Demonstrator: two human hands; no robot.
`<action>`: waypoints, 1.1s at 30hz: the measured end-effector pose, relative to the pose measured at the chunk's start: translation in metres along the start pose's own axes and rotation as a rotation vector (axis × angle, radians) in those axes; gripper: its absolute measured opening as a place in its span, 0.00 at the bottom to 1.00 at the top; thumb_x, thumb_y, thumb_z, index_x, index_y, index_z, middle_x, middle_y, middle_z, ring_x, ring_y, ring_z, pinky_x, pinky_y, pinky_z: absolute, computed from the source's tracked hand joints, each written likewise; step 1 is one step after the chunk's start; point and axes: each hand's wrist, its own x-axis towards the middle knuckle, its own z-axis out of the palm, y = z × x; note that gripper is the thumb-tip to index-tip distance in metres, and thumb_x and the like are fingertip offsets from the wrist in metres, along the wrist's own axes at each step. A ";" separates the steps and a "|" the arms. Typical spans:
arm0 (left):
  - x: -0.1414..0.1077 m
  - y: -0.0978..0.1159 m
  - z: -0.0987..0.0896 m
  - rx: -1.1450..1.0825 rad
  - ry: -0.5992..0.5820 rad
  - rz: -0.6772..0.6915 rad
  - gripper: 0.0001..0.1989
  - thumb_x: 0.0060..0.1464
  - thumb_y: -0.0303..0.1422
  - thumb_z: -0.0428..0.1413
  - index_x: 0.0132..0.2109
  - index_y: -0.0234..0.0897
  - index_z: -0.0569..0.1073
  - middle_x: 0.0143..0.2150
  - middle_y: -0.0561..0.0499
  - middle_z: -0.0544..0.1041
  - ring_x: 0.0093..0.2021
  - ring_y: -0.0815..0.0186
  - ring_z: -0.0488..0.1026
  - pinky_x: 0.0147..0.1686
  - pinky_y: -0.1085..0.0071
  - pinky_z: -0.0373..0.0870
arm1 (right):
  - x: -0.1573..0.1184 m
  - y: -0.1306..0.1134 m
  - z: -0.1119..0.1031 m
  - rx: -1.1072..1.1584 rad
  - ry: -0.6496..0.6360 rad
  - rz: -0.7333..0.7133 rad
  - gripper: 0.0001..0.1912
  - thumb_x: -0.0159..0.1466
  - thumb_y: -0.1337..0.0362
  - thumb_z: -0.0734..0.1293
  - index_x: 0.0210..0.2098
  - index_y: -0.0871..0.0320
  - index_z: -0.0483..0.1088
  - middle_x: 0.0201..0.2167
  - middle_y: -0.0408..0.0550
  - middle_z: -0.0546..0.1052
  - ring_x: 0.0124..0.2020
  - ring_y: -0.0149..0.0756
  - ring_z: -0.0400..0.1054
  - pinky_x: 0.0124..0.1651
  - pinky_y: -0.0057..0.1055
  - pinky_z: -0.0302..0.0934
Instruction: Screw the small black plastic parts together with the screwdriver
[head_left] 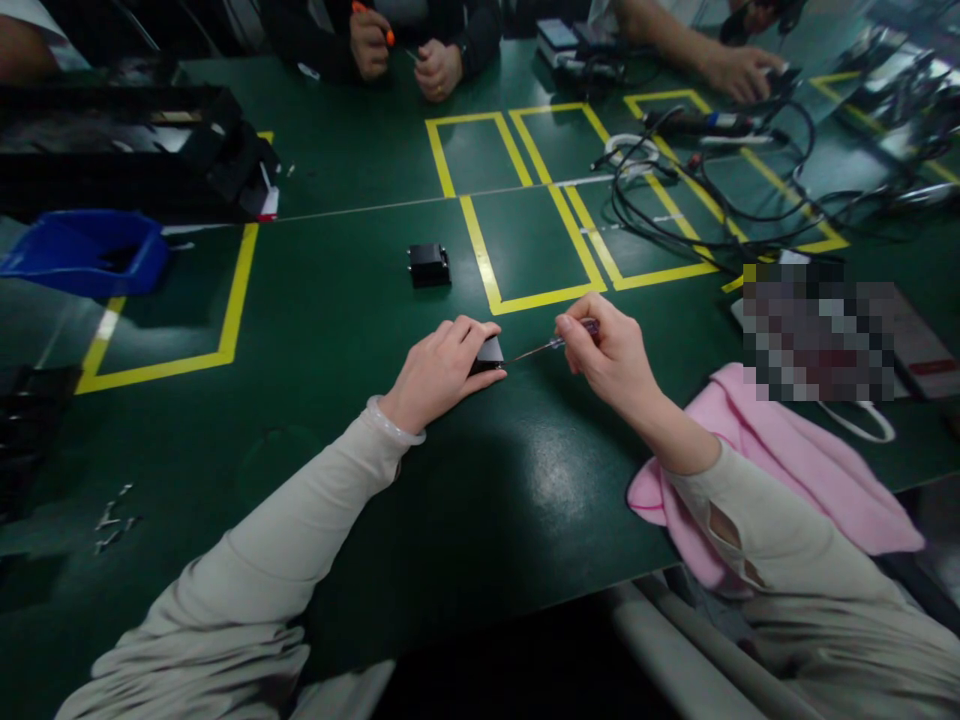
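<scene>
My left hand [448, 368] is closed round a small black part [490, 352] with a grey top, holding it on the green table [480, 540]. Between the thumb and fingers of my right hand [606, 348] is the handle of a screwdriver [556, 343]. Its thin shaft points left, and the tip is at the right end of the black part; whether it touches cannot be made out. Beyond my left hand, a second black block [429, 265] with small metal pins stands by itself.
At the left are a blue bin [90, 250], a long black tray [112, 150] and loose screws [112, 520]. A pink cloth [810, 460] lies under my right forearm. Black cables [660, 220] spread at the back right. Other people's hands [439, 70] work across the table.
</scene>
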 end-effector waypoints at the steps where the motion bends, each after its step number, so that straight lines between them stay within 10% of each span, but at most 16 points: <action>1: 0.000 0.000 0.000 0.000 0.000 0.001 0.26 0.67 0.48 0.55 0.63 0.36 0.65 0.55 0.42 0.74 0.52 0.54 0.73 0.47 0.62 0.72 | 0.000 -0.001 0.000 0.018 -0.019 -0.007 0.17 0.73 0.49 0.63 0.34 0.53 0.63 0.17 0.34 0.65 0.16 0.27 0.60 0.24 0.30 0.53; 33: 0.000 0.000 -0.001 -0.021 0.003 -0.006 0.25 0.68 0.48 0.54 0.63 0.36 0.65 0.56 0.42 0.75 0.52 0.53 0.73 0.48 0.60 0.72 | -0.001 -0.006 -0.005 -0.002 -0.062 -0.052 0.15 0.74 0.52 0.62 0.34 0.54 0.64 0.20 0.35 0.65 0.19 0.26 0.60 0.26 0.29 0.53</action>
